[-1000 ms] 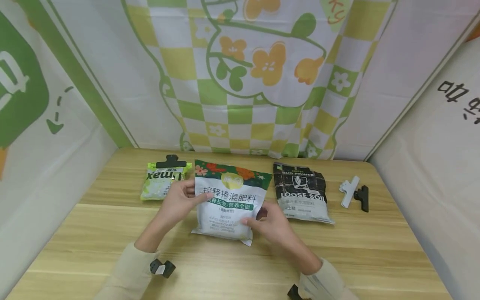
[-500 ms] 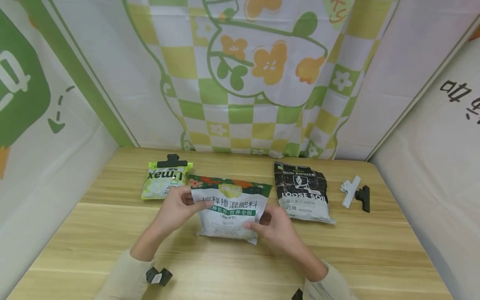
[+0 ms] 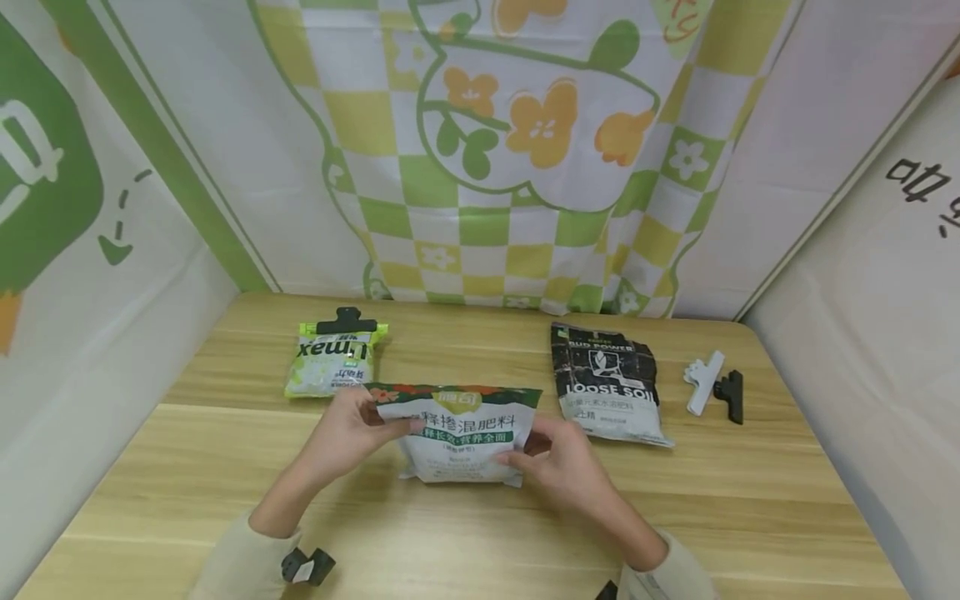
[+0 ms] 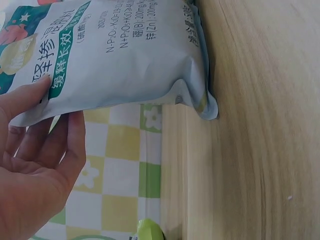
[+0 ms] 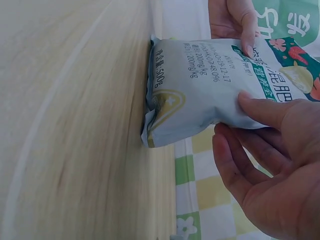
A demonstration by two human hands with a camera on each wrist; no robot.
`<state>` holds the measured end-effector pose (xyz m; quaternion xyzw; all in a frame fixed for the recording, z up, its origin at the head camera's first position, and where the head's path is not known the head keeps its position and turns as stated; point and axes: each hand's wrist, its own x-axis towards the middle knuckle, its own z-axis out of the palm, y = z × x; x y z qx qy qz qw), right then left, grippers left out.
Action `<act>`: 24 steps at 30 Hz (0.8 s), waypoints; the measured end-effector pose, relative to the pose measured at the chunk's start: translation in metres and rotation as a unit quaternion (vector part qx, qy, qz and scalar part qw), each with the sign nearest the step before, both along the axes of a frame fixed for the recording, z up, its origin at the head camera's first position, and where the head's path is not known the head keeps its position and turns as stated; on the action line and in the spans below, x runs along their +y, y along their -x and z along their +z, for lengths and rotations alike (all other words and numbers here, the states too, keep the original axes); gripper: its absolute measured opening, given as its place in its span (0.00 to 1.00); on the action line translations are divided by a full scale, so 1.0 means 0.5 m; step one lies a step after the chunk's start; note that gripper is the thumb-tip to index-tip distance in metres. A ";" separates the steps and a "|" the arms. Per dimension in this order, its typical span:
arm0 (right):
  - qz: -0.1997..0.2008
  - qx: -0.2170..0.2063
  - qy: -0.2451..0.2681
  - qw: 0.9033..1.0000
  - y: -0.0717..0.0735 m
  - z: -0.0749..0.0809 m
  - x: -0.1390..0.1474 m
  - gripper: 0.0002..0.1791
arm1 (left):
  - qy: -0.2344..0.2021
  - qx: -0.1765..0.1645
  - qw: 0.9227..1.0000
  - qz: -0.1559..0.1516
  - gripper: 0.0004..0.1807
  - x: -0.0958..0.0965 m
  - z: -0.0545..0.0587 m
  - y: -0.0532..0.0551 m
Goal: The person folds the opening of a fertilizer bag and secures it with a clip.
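Note:
Both hands hold a white fertilizer bag [image 3: 465,454] with a green, flower-printed top band, at the middle of the table. My left hand [image 3: 345,437] grips its left edge, thumb on the printed front and fingers behind. On the opposite edge, my right hand [image 3: 566,462] pinches the bag the same way. In the left wrist view, the left hand's curled fingers [image 4: 75,145] show under the bag's side. The bag's bottom seam [image 5: 149,100] is down at the wooden tabletop in the right wrist view. Its back is hidden.
Behind the left hand lies a small green-and-white bag [image 3: 330,367] with a black clip [image 3: 347,323] across one end. A black-and-grey soil bag [image 3: 607,387] lies to the right. Beyond it are a white clip [image 3: 703,385] and a loose black clip [image 3: 731,396]. A checkered curtain [image 3: 517,208] hangs behind the table.
The bag's top edge has tipped toward the person, so its front looks shorter in the head view. Both hands have kept their grip and moved slightly with it.

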<state>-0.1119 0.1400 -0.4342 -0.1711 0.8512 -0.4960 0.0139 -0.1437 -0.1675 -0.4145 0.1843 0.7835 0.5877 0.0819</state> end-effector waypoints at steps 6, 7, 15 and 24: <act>0.013 0.000 -0.007 1.000 -0.005 -0.005 0.007 0.14 | 0.005 0.005 1.000 -0.022 0.14 -0.005 -0.001 -0.001; 0.015 0.003 -0.009 1.000 -0.005 -0.007 0.009 0.13 | 0.009 0.011 1.000 -0.024 0.13 -0.006 -0.001 0.000; 0.043 0.013 0.001 0.999 -0.003 -0.010 0.021 0.17 | 0.046 0.060 0.997 -0.035 0.11 -0.011 0.004 0.003; 0.056 0.000 0.046 0.997 0.019 0.018 0.011 0.42 | 0.052 0.093 0.990 -0.097 0.17 -0.003 0.012 0.014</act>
